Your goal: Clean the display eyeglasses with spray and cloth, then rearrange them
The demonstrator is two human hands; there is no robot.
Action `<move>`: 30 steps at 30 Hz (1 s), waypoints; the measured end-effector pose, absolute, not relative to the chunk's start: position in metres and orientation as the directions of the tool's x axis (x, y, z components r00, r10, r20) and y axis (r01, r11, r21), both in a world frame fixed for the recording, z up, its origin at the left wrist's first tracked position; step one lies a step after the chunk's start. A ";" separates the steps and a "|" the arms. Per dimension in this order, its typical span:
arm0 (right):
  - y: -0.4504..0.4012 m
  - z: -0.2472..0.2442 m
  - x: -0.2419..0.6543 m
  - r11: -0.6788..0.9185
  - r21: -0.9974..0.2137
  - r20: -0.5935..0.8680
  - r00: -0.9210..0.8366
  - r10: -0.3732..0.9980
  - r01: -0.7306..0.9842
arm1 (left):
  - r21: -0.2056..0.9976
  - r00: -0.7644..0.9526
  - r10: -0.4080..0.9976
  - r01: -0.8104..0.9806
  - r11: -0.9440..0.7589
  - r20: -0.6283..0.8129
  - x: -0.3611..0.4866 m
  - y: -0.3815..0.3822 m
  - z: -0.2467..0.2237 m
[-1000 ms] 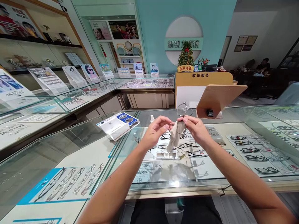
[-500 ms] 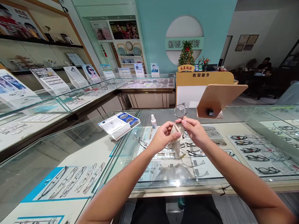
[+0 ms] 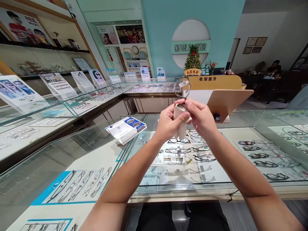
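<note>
Both my hands are raised above the glass counter, close together. My left hand point(image 3: 169, 121) pinches a pale beige cloth point(image 3: 181, 128), which is folded round the lower part of a pair of eyeglasses. My right hand point(image 3: 201, 115) grips the eyeglasses point(image 3: 189, 89) by the thin dark frame near the middle. One lens stands upright above my fingers, with a small white label on it. The other lens is hidden by the cloth and my fingers.
A glass display counter point(image 3: 173, 189) holds several rows of eyeglass frames beneath my arms. A white and blue folded card stand point(image 3: 126, 130) rests on the glass at left. A wooden-backed mirror or board point(image 3: 229, 102) stands at right. A person point(image 3: 274, 68) sits far back right.
Both hands have risen with the eyeglasses and cloth, and have drawn closer together. The cloth now wraps the lower lens more fully. The spray bottle has become mostly hidden behind my left hand.
</note>
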State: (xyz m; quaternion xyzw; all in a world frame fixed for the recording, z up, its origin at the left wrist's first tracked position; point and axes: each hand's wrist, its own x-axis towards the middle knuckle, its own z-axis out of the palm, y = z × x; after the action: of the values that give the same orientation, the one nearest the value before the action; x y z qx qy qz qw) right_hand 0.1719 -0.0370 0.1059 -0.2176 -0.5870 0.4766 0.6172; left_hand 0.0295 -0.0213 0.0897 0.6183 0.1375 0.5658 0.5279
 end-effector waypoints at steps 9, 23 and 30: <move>-0.034 0.125 0.160 0.627 -0.711 0.683 -0.102 0.723 -0.319 | 0.790 0.234 0.781 -0.400 -0.464 0.578 0.031 -0.020 0.118; -0.020 0.121 0.168 0.539 -0.795 0.561 -0.002 0.828 -0.278 | 0.845 0.436 0.730 -0.360 -0.395 0.527 0.016 -0.010 0.116; -0.025 0.119 0.158 0.529 -0.767 0.562 0.017 0.827 -0.362 | 0.818 0.313 0.772 -0.382 -0.431 0.553 0.029 -0.023 0.113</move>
State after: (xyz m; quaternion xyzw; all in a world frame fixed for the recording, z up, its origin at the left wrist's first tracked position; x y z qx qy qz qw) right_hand 0.1581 -0.0251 0.1189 -0.2117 -0.5485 0.4364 0.6811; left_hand 0.0290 -0.0225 0.1125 0.6292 0.1550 0.5653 0.5104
